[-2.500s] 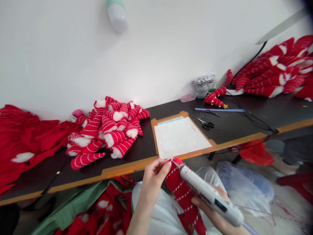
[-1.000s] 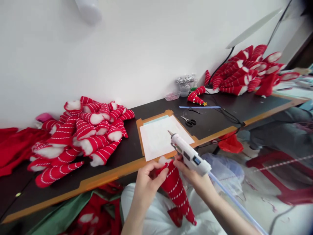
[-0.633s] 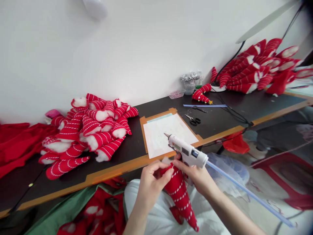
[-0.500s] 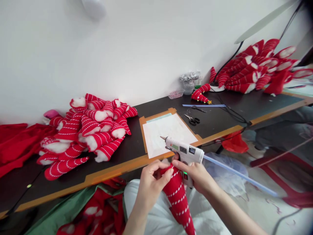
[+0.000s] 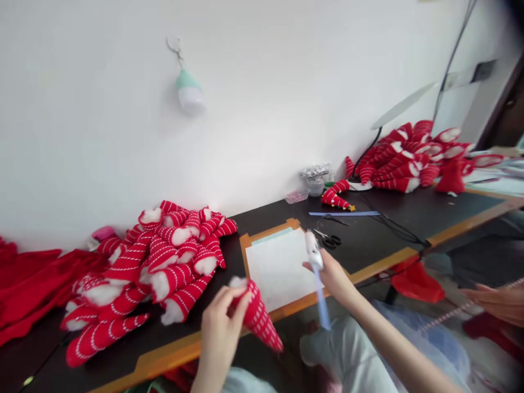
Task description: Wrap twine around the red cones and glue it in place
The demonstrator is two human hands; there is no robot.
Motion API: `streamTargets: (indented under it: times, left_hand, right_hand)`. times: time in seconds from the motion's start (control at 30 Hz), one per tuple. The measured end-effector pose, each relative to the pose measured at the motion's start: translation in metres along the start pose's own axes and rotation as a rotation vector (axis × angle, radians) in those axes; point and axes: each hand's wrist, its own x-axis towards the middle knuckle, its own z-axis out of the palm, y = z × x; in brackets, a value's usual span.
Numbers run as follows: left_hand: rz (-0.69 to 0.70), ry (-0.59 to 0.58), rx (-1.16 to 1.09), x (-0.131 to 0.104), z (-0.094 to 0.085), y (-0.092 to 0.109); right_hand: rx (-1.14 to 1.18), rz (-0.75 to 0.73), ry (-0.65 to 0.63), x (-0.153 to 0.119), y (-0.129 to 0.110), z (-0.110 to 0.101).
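Observation:
My left hand (image 5: 221,322) pinches the stuffed red hat (image 5: 262,319) with white stitched lines near its wide end, where white filling shows. The hat's tip points down and right, in front of the table edge. My right hand (image 5: 332,274) is closed around the white glue gun (image 5: 313,251), which I hold over the right side of a white paper sheet (image 5: 278,267). A pale blue glue stick (image 5: 321,300) trails from the back of the gun. Both are smeared by motion, and the nozzle points away toward the scissors (image 5: 327,238).
A heap of similar stuffed hats (image 5: 164,256) lies at left, another heap (image 5: 405,155) at far right by a lamp (image 5: 403,105). A decorated hat (image 5: 335,196), glue sticks (image 5: 344,213) and tubs (image 5: 315,183) sit at the back. Another person's hand (image 5: 499,303) shows at right.
My hands have moved apart. The hat has gone left and up off my lap toward the table edge; the glue gun has turned to point away from me. The view has tilted up.

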Motion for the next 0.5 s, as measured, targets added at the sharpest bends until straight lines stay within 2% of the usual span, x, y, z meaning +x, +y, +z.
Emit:
streamTargets:
  times: [0.03, 0.13, 0.2, 0.27, 0.3, 0.37, 0.43, 0.47, 0.5]
  left_hand:
    - [0.053, 0.031, 0.104, 0.020, -0.002, -0.010]
    - [0.128, -0.096, 0.362, 0.087, 0.008, -0.042]
    - [0.130, -0.132, 0.423, 0.121, 0.023, -0.059]
    - [0.140, -0.141, 0.422, 0.134, 0.034, -0.068]
    - [0.163, -0.121, 0.413, 0.130, 0.037, -0.070]
    - [0.245, -0.006, 0.397, 0.105, 0.035, -0.070]
    - [0.345, 0.186, 0.377, 0.063, 0.033, -0.071]
    - [0.395, 0.244, 0.346, 0.041, 0.035, -0.074]
    - [0.446, 0.275, 0.311, 0.020, 0.041, -0.079]
  right_hand:
    - [-0.069, -0.008, 0.012, 0.021, 0.004, 0.002]
    - [-0.188, 0.038, 0.030, 0.068, 0.006, 0.016]
    - [-0.241, 0.047, 0.031, 0.082, 0.003, 0.026]
    - [-0.268, 0.020, 0.037, 0.082, -0.002, 0.029]
    - [-0.275, -0.004, 0.046, 0.075, -0.003, 0.028]
    - [-0.279, -0.072, 0.067, 0.046, 0.000, 0.024]
    - [-0.253, -0.170, 0.047, -0.001, 0.014, 0.028]
    - [-0.182, -0.266, 0.001, -0.028, 0.025, 0.034]
    - [-0.121, -0.327, -0.100, -0.054, 0.039, 0.043]
